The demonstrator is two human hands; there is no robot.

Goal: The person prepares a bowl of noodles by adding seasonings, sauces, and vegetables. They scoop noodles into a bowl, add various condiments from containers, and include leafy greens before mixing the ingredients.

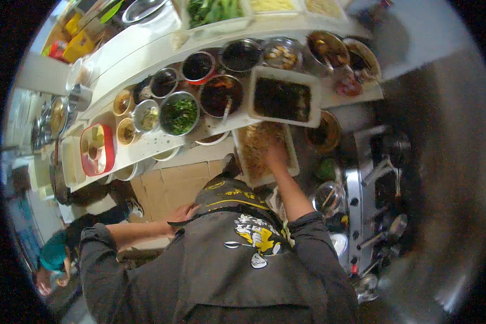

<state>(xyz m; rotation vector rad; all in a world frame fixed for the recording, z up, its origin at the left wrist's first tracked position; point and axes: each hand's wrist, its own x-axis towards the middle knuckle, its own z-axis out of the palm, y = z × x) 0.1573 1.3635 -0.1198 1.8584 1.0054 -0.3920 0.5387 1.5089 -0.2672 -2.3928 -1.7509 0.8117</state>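
My right hand (274, 156) reaches down into a pale rectangular tub (295, 166) of light-brown food pieces (256, 148). Its fingers are blurred and partly sunk among the pieces, so their grip is hidden. Just beyond it, on the counter's front edge, sits a white rectangular container (316, 103) with dark contents. My left hand (186, 212) rests low against the dark apron (227, 243) at my side; nothing shows in it, and its fingers are partly out of sight.
Along the white counter (168, 145) stand a bowl of chopped green herbs (180, 114), a pot of dark red sauce (221, 95) and a red-rimmed box (110, 150). To the right is a stove (354, 210) with utensils. A person in a teal top (52, 255) is at lower left.
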